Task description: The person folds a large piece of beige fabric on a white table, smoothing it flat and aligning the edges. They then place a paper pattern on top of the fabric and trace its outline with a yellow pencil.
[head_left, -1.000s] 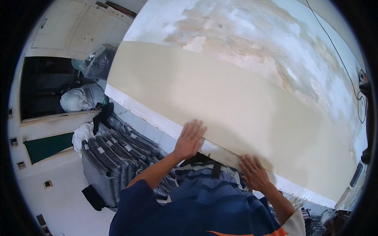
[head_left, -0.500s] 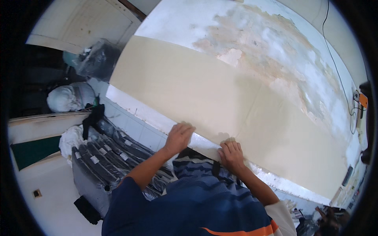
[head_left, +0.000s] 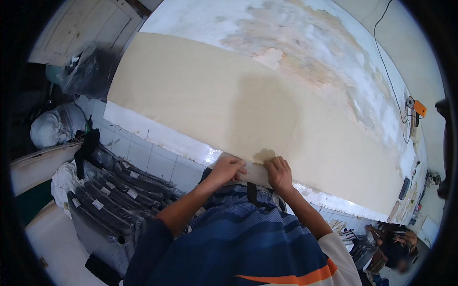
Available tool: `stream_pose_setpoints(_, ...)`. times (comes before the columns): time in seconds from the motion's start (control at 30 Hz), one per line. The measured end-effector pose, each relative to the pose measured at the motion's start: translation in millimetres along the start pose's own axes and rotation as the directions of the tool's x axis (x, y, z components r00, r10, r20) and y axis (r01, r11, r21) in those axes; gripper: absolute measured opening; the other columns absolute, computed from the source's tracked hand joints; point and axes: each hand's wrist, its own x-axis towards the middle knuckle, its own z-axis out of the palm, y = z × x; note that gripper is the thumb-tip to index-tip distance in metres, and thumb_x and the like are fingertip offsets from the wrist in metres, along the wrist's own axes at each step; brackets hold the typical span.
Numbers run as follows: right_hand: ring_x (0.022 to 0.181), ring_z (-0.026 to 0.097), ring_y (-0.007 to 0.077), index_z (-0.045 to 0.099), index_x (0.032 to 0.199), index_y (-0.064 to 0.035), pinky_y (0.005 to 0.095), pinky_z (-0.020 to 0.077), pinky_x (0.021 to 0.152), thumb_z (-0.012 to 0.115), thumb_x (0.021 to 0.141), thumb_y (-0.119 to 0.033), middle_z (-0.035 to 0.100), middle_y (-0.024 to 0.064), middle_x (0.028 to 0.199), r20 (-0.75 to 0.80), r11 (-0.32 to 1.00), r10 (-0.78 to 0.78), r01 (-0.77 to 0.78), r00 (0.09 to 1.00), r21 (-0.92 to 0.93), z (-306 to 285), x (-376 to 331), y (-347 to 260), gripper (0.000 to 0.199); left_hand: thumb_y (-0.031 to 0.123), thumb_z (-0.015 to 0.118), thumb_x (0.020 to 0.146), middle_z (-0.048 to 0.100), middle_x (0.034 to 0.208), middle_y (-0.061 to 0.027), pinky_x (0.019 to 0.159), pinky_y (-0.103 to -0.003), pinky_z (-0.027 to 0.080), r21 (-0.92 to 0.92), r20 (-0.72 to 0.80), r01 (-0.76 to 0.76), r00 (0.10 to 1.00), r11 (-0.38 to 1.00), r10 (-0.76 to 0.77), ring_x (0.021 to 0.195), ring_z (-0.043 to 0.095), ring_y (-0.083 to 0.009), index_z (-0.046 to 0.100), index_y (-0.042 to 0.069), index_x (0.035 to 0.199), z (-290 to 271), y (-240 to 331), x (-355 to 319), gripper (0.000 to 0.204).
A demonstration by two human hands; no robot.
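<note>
A wide beige cloth [head_left: 191, 90] lies smooth over a large worn table, parallel to its near edge. Between my hands a flap of the cloth [head_left: 257, 174] hangs over that edge toward me, looking greyer than the rest. My left hand [head_left: 227, 170] is closed at the flap's left side, thumb and fingers pinched on it. On the flap's right side, my right hand [head_left: 278, 173] pinches the cloth's edge with bent fingers. The fingertips of both hands are partly hidden.
The table [head_left: 186, 16] has flaking white paint. On its far right sit an orange power tool [head_left: 420, 108] with a black cord [head_left: 379, 45] and a dark bar [head_left: 405, 188]. Plastic-wrapped dark bundles [head_left: 107, 198] stand at left. Another person [head_left: 398, 248] is low at right.
The near edge of the cloth between my hands is now pulled over the table edge toward me. My right hand has lifted into a pinch, and the view has shifted right.
</note>
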Motion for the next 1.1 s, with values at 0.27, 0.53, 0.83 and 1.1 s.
stream_pose_setpoints(0.27,0.092,0.062,0.0306,0.067,0.095,-0.0042,0.0424,0.0520,0.078,0.067,0.079,-0.006,0.061,0.0114,0.094,-0.055,0.998,-0.055,0.056,0.997,0.019,0,1,4,0.016,0.031,0.062,0.103,0.075,0.112,-0.0161,0.064,-0.026,0.055,-0.240,0.036,0.125,0.992,0.963,-0.120,0.078,0.069,-0.0166,0.063,-0.005,0.129,18,7,-2,0.044)
stream_pose_setpoints(0.53,0.091,0.062,0.0323,0.065,0.096,-0.0039,0.0424,0.0536,0.078,0.066,0.081,-0.004,0.061,0.0119,0.093,-0.058,0.984,-0.005,0.015,0.998,0.177,5,6,15,0.015,0.031,0.064,0.100,0.074,0.115,-0.0179,0.065,-0.026,0.056,-0.333,0.050,0.138,0.990,0.933,-0.129,0.079,0.071,-0.0177,0.063,-0.005,0.128,22,3,0,0.046)
stream_pose_setpoints(0.83,0.098,0.060,0.0318,0.064,0.106,-0.0012,0.0423,0.0525,0.086,0.065,0.078,-0.007,0.060,0.0134,0.101,-0.047,0.988,-0.153,0.154,0.987,0.024,-7,-5,6,0.029,0.036,0.073,0.098,0.059,0.067,-0.0023,0.044,-0.027,0.036,-0.339,-0.666,-0.400,0.741,0.852,0.084,0.050,0.053,-0.0124,0.061,0.008,0.087,1,13,11,0.033)
stream_pose_setpoints(1.1,0.105,0.059,0.0321,0.063,0.109,-0.0002,0.0426,0.0514,0.091,0.064,0.079,-0.008,0.059,0.0140,0.104,0.056,0.982,-0.187,0.188,0.981,-0.017,-6,-1,6,0.031,0.022,0.079,0.092,0.062,0.067,-0.0066,0.040,-0.027,0.033,-0.227,-0.728,-0.192,0.685,0.955,-0.035,0.046,0.052,-0.0111,0.062,0.004,0.081,-27,10,13,0.027)
